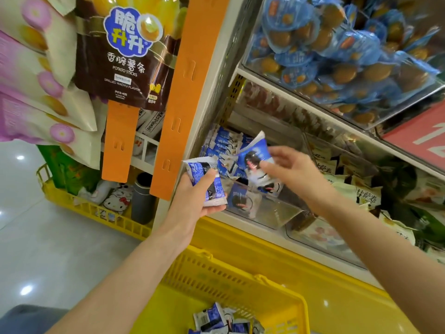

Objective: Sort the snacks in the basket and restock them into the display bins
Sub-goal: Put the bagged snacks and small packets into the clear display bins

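My left hand (196, 197) grips a small stack of blue-and-white snack packets (207, 183) just in front of a clear display bin (284, 213). Over that bin, my right hand (289, 168) pinches one blue-and-white packet (255, 160) by its edge. More packets of the same kind (225, 144) stand in a row at the back of the bin. Below me the yellow basket (216, 268) holds several more blue-and-white packets (224, 320) in its bottom.
The upper shelf bin holds blue-wrapped brown snacks (337, 51). Cream-coloured packets (366, 196) fill the bin to the right. A brown potato-stick bag (125, 56) hangs on orange strips (183, 92) at left. Another yellow crate (91, 208) sits on the floor.
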Demonstrator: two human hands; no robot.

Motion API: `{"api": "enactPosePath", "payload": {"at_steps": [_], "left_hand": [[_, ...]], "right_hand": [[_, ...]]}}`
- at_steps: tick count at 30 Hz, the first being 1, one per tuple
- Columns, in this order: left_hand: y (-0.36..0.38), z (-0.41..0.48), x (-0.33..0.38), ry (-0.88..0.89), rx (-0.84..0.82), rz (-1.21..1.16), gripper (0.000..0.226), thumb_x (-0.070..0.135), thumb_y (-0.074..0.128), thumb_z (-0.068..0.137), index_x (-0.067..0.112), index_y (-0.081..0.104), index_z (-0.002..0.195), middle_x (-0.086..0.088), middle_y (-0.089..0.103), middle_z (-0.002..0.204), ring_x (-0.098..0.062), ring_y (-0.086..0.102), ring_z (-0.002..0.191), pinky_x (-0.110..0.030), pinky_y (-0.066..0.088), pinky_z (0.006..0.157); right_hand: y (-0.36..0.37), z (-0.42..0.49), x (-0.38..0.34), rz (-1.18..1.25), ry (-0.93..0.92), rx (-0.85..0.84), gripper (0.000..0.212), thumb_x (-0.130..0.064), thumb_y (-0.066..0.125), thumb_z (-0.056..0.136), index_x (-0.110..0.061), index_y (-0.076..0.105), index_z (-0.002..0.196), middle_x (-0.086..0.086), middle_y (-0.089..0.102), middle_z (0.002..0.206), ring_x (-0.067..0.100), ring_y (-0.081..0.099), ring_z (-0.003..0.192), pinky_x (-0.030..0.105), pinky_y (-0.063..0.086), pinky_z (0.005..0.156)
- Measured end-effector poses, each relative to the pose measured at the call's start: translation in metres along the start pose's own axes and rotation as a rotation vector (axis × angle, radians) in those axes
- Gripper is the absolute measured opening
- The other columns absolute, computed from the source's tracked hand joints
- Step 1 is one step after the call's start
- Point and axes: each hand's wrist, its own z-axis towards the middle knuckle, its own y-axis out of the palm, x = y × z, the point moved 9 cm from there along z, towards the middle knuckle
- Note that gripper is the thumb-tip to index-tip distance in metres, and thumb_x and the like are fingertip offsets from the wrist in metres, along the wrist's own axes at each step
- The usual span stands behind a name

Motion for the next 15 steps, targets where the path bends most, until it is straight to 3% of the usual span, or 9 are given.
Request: {"api": "enactPosePath", "payload": {"at_steps": [3, 5, 7, 10, 15], "left_hand": [[0.002, 0.004, -0.002, -0.015, -0.008, -0.016, 0.011, 0.02, 0.051, 0.092, 0.026, 0.051, 0.102, -0.012, 0.063, 0.107, -0.032, 0.064, 0.095, -0.045, 0.056, 0.073], [0.004, 0.006, -0.004, -0.012, -0.018, -0.017, 0.011, 0.02, 0.05, 0.093, 0.031, 0.05, 0.093, -0.011, 0.063, 0.107, -0.031, 0.065, 0.095, -0.043, 0.056, 0.07], [0.005, 0.007, -0.004, -0.004, -0.027, -0.027, 0.015, 0.02, 0.049, 0.094, 0.034, 0.049, 0.09, -0.009, 0.063, 0.106, -0.03, 0.065, 0.094, -0.042, 0.057, 0.069], [0.007, 0.009, -0.004, -0.004, -0.037, -0.055, 0.017, 0.019, 0.05, 0.094, 0.036, 0.049, 0.089, -0.007, 0.064, 0.103, -0.031, 0.065, 0.094, -0.043, 0.057, 0.069], [0.008, 0.012, -0.008, -0.042, -0.038, -0.103, 0.009, 0.02, 0.054, 0.091, 0.029, 0.053, 0.092, -0.009, 0.065, 0.097, -0.032, 0.067, 0.087, -0.046, 0.056, 0.071]], "right_hand": [[-0.034, 0.027, 0.005, -0.349, -0.056, 0.136, 0.037, -0.024, 0.061, 0.089, -0.022, 0.056, 0.125, -0.005, 0.063, 0.112, 0.005, 0.058, 0.093, 0.012, 0.043, 0.074], [-0.029, 0.044, 0.025, -0.6, -0.009, 0.017, 0.038, -0.023, 0.06, 0.09, -0.022, 0.055, 0.128, 0.0, 0.058, 0.127, 0.013, 0.054, 0.111, 0.022, 0.04, 0.09], [-0.018, 0.054, 0.044, -0.777, 0.02, -0.139, 0.038, -0.024, 0.062, 0.089, -0.023, 0.056, 0.126, 0.001, 0.056, 0.131, 0.016, 0.053, 0.118, 0.03, 0.04, 0.099], [0.001, 0.062, 0.063, -0.859, 0.033, -0.264, 0.035, -0.026, 0.065, 0.086, -0.025, 0.06, 0.12, -0.002, 0.059, 0.126, 0.014, 0.055, 0.113, 0.034, 0.044, 0.097], [0.023, 0.078, 0.072, -0.767, 0.017, -0.281, 0.029, -0.024, 0.071, 0.08, -0.022, 0.064, 0.107, -0.003, 0.064, 0.113, 0.01, 0.057, 0.103, 0.027, 0.045, 0.09]]}}
